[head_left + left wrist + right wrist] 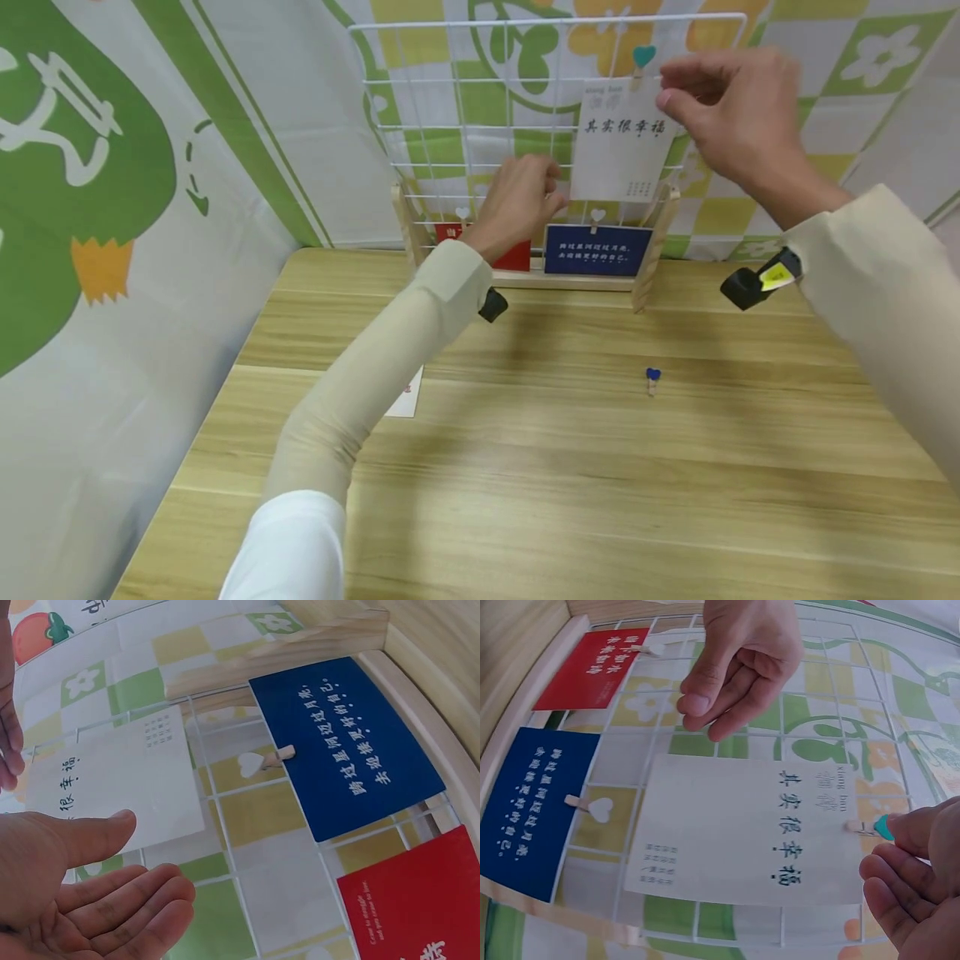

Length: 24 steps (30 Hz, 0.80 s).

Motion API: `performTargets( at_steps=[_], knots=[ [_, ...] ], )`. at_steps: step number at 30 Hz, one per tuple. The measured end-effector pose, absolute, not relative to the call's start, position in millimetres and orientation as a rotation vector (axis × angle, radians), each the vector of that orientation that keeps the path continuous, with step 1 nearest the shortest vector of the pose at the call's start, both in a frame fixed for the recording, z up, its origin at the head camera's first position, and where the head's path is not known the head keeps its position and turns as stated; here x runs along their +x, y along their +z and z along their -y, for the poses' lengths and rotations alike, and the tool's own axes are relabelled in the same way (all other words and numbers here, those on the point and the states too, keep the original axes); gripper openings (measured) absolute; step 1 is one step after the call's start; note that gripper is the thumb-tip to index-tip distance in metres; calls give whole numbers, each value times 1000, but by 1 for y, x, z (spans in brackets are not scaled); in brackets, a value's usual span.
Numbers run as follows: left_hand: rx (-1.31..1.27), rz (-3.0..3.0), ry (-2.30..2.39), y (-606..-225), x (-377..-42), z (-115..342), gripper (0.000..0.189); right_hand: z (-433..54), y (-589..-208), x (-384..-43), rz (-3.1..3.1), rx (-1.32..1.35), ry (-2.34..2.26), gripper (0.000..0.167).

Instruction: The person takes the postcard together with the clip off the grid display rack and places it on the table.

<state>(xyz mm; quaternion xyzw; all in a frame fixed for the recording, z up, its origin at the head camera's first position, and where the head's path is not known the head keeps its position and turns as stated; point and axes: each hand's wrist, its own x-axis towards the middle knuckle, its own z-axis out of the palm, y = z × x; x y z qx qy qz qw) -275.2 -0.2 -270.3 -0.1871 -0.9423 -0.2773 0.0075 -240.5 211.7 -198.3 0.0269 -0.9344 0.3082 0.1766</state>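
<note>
A white card [618, 167] with black characters hangs on a white wire grid [547, 21], held at its top by a wooden clothespin with a teal heart [643, 57]. Close beside that clothespin is my right hand [750, 117]; in the right wrist view its thumb overlaps the teal heart [883, 827], its fingers loosely bent. Whether the thumb touches the heart is hard to tell. Left of the white card, my left hand [521, 200] hovers in front of the grid, fingers relaxed and holding nothing, as the left wrist view shows.
Lower on the grid hang a blue card [600, 250] and a red card [513, 257], each with a white-heart clothespin. A wooden stand [645, 287] supports the grid. On the table [562, 483] lie a blue-heart clothespin [653, 379] and a white card [405, 402], partly hidden by the left sleeve.
</note>
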Motion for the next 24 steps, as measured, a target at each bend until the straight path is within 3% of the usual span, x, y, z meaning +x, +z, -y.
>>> performTargets(
  at_steps=[8,15,24],
  knots=[
    [-519,2929,-919,-264,-278,-7,29,-201,-183,-249,2666,13,802,40],
    [-468,2963,-907,-258,-285,-11,39,-190,-180,-252,2701,69,703,42],
    [-456,2969,-872,-252,-291,-16,35,-184,-175,-258,2770,62,728,44]
  ],
)
